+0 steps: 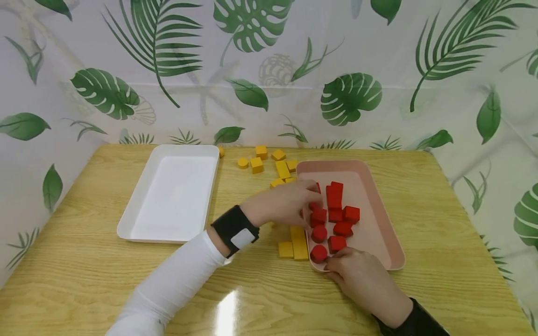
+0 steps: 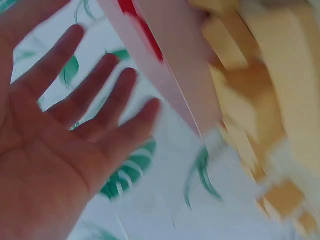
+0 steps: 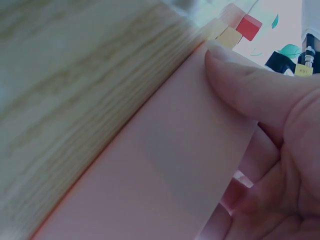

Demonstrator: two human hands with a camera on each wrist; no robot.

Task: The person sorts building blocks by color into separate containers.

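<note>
My left hand (image 1: 290, 203) reaches over the left rim of the pink tray (image 1: 378, 233), its fingertips close to the red blocks (image 1: 318, 217) lying inside. In the left wrist view the same hand (image 2: 50, 145) has its fingers spread and nothing in them. At the tray's near edge, my right hand (image 1: 365, 280) grips the wall. In the right wrist view, the thumb (image 3: 245, 87) lies on the tray's outer face while the other fingers are on the inner side. Several red cubes, cylinders and longer blocks gather in the tray's left half.
Yellow blocks (image 1: 299, 242) lie along the pink tray's left side, partly hidden by my left arm, and more (image 1: 257, 165) are scattered behind. A white tray (image 1: 172, 196) stands at the left of the wooden table (image 1: 75, 261). A leaf-patterned cloth (image 1: 294, 70) hangs behind.
</note>
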